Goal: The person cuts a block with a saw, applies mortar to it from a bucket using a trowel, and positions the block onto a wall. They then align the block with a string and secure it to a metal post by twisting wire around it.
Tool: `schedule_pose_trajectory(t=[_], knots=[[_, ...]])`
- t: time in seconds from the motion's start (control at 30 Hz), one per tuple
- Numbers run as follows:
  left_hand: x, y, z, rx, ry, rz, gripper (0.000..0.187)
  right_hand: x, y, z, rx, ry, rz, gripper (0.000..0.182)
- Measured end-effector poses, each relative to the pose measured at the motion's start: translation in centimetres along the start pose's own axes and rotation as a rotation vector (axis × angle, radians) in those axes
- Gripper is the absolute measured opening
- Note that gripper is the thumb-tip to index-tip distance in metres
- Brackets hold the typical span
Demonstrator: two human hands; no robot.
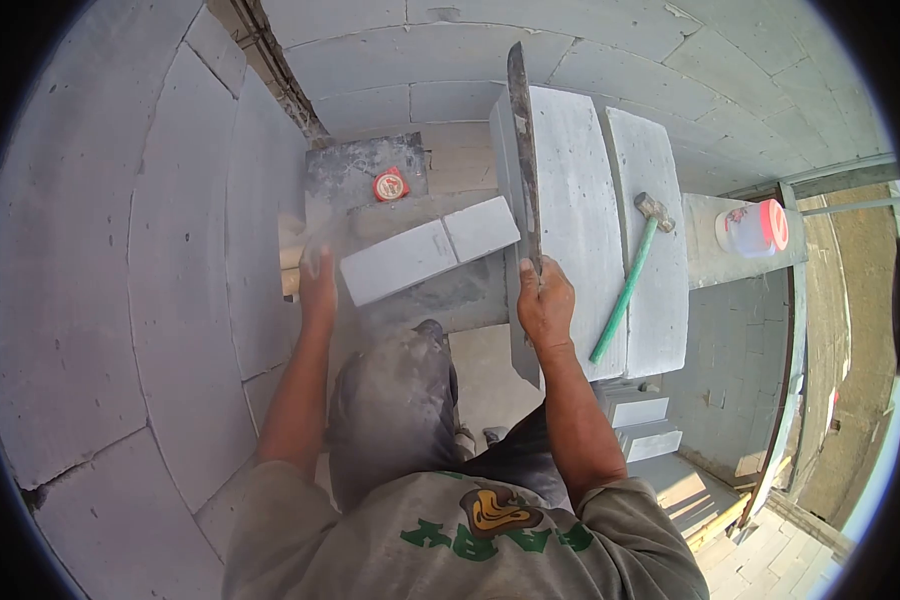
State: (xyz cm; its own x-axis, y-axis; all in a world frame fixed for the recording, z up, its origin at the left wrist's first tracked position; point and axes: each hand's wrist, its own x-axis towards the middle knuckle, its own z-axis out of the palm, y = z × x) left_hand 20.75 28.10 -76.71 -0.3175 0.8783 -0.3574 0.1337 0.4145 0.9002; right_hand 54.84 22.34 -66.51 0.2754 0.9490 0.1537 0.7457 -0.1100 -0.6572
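Note:
My right hand [546, 305] is closed round the lower end of a long, dark machete [523, 140], its blade pointing away from me. The blade lies across the left side of a large pale aerated concrete block [575, 200]. Left of it is a narrow strip of the same block [400, 262], with a dark line across it that marks a cut or a joint. My left hand [318, 285] is just off the strip's left end, fingers stretched out and holding nothing; dust partly blurs it.
A green-handled hammer [630, 285] lies on the blocks at right, and beyond it a clear tub with a red lid [755, 228] stands on a ledge. A red tape measure [390, 184] rests on the dark board [330, 165]. Block walls [190, 230] close in at left and ahead.

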Motion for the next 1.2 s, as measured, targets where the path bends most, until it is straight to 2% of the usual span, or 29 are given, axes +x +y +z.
schedule_pose_trajectory(t=[0.03, 0.07, 0.13, 0.17, 0.2, 0.27, 0.37, 0.53, 0.57, 0.6, 0.63, 0.7, 0.83, 0.9, 0.97, 1.1, 1.2], knots=[[1.5, -2.4, -1.5, -0.006, -0.013, -0.305, 0.105, 0.9, 0.1, -0.4, -0.004, -0.003, 0.006, 0.025], [1.1, -2.8, -1.3, -0.005, -0.016, -0.309, 0.105, 2.0, 0.1, -0.7, 0.018, 0.004, 0.022, 0.027], [0.4, -3.2, -1.1, -0.051, -0.073, -0.672, 0.112, 4.6, 0.0, -0.2, 0.045, 0.022, 0.036, 0.03], [1.7, -6.8, -0.9, -0.034, -0.152, -0.725, 0.111, 5.8, 0.0, 0.3, 0.135, -0.032, 0.113, 0.033], [1.6, -6.4, -0.4, -0.03, -0.157, -0.723, 0.111, 6.7, 0.0, 0.8, 0.223, -0.088, 0.188, 0.036], [0.9, -4.9, 1.7, -0.104, -0.36, -0.748, 0.107, 8.4, 0.0, 1.6, 0.27, -0.144, 0.207, 0.037], [2.2, -5.2, 2.6, -0.086, -0.449, -0.816, 0.103, 8.0, 1.8, 3.7, 0.308, -0.229, 0.236, 0.039], [-0.1, -0.5, 2.9, -0.154, -0.533, -0.775, 0.085, 6.9, 2.3, 1.7, 0.268, -0.262, 0.229, 0.042], [-0.4, -1.0, 3.3, -0.284, -0.457, -0.718, 0.076, 7.3, 3.2, 1.7, 0.39, -0.258, 0.26, 0.041], [0.7, -3.6, 3.5, -0.452, -0.456, -0.773, 0.069, 7.7, 4.1, 1.9, 0.51, -0.252, 0.296, 0.04], [1.3, -4.7, 3.5, -0.453, -0.471, -0.779, 0.067, 8.3, 3.9, 1.8, 0.536, -0.254, 0.29, 0.04], [1.9, -6.3, 3.1, -0.445, -0.483, -0.783, 0.065, 9.2, 2.9, 1.1, 0.564, -0.324, 0.56, 0.038], [1.9, -6.9, 3.2, -0.497, -0.495, -0.774, 0.065, 9.3, 2.4, 1.3, 0.44, -0.364, 0.595, 0.038], [1.4, -6.7, 3.5, -0.534, -0.481, -0.753, 0.065, 8.1, 2.2, 1.1, 0.479, -0.278, 0.527, 0.037], [1.9, -5.6, 2.8, -0.493, -0.457, -0.613, 0.062, 6.8, 1.7, 0.8, 0.485, -0.249, 0.524, 0.037], [2.9, 1.4, 0.8, -0.412, -0.334, -0.521, 0.06, 5.4, 2.0, 2.1, 0.643, -0.172, 0.549, 0.035], [3.6, 5.3, -0.3, -0.469, -0.491, -0.225, 0.07, 4.2, 2.0, 4.1, 0.651, -0.112, 0.535, 0.037]])
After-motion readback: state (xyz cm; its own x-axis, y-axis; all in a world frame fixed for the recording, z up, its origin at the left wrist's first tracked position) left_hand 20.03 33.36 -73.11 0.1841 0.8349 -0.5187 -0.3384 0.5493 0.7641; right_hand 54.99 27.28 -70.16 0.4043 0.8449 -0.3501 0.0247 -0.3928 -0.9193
